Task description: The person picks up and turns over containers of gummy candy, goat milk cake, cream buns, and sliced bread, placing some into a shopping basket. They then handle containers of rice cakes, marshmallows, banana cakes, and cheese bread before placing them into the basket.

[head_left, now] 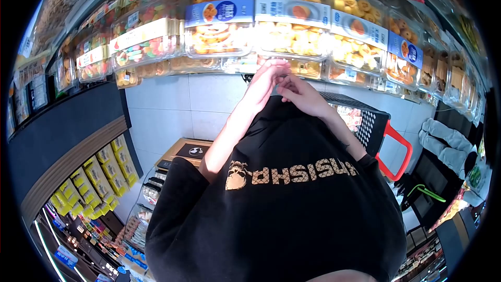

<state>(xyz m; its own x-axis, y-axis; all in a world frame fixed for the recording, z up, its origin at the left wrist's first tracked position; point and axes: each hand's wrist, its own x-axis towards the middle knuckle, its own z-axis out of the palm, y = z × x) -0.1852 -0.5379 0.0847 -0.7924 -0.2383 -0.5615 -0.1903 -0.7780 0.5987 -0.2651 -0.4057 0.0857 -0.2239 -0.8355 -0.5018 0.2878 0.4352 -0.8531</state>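
My left hand (267,82) is in front of my chest, its fingers stretched out and close together, with nothing visible in it. Right beside it is my right hand (304,95), fingers loosely bent and apart, its fingertips overlapping the left hand in this view. Both hands are near the front edge of a shelf stacked with clear plastic boxes. Closest ahead is a box of pale yellow cookies (292,38) with a blue and white label. On either side stand a blue-labelled cookie box (219,39) and another box of yellow cookies (357,52).
Boxes of colourful candies (147,50) line the shelf further left. A black shopping cart (368,125) with a red handle (406,149) is close on my right. Beyond it show a person's grey trousers (443,146). Yellow packets (94,175) hang at left, over the tiled floor (162,99).
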